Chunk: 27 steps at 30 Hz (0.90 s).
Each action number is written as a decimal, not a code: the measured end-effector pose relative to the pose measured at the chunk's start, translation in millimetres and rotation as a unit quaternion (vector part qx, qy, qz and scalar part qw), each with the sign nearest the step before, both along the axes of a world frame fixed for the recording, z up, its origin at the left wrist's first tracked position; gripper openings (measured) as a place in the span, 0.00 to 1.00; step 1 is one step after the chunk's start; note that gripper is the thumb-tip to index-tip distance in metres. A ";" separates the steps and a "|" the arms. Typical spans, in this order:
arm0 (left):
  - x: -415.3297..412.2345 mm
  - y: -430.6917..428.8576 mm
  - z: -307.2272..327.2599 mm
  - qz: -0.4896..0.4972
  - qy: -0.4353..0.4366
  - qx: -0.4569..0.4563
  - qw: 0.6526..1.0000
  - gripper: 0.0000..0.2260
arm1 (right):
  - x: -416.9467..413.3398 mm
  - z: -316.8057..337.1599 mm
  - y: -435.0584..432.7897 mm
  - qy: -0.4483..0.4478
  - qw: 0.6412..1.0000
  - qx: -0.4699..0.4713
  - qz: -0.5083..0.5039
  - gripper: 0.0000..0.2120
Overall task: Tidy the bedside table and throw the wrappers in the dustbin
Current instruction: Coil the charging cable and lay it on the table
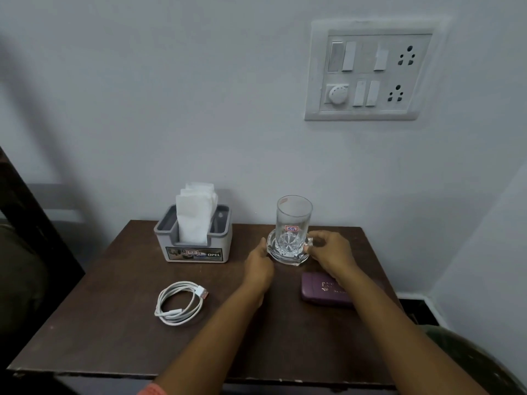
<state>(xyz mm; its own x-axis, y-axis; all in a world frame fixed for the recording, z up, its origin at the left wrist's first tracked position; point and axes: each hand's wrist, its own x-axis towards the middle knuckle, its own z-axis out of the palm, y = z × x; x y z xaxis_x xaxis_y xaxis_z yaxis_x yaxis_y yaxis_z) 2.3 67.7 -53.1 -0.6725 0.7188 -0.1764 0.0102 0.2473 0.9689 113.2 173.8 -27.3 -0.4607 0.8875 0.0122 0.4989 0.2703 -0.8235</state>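
Observation:
An empty clear glass (293, 220) with a small red-edged label stands upright on a clear glass coaster (288, 256) at the back right of the dark wooden bedside table (114, 323). My left hand (258, 266) touches the coaster's left rim with its fingertips. My right hand (328, 252) pinches the coaster's right rim. A purple case (322, 290) lies just in front of the coaster, partly under my right forearm. No wrapper shows on the table.
A grey tissue holder (196, 243) with white napkins stands at the back left. A coiled white USB cable (179, 303) lies in front of it. A switchboard (368, 71) is on the wall above. Dark furniture (25, 252) stands to the left.

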 end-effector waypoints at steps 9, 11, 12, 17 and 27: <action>58.5 -47.2 -8.9 -0.055 0.044 0.060 0.996 0.21 | 115.7 -16.5 -46.0 0.020 0.982 0.148 -0.114 0.20; 72.9 -47.1 -10.0 -0.078 0.069 0.053 0.993 0.21 | 122.7 -28.7 -56.7 0.002 0.989 0.110 -0.102 0.21; 77.4 -47.1 -9.4 -0.079 0.078 0.051 0.993 0.22 | 122.9 -31.2 -60.3 0.007 0.990 0.097 -0.101 0.21; 78.1 -65.4 -11.8 -0.042 0.110 0.027 0.993 0.22 | 112.3 -33.0 -74.3 0.036 0.991 0.086 -0.101 0.20; 48.0 -110.2 -15.1 0.025 0.101 0.028 0.994 0.21 | 72.4 -35.2 -109.3 0.093 0.991 0.082 -0.048 0.18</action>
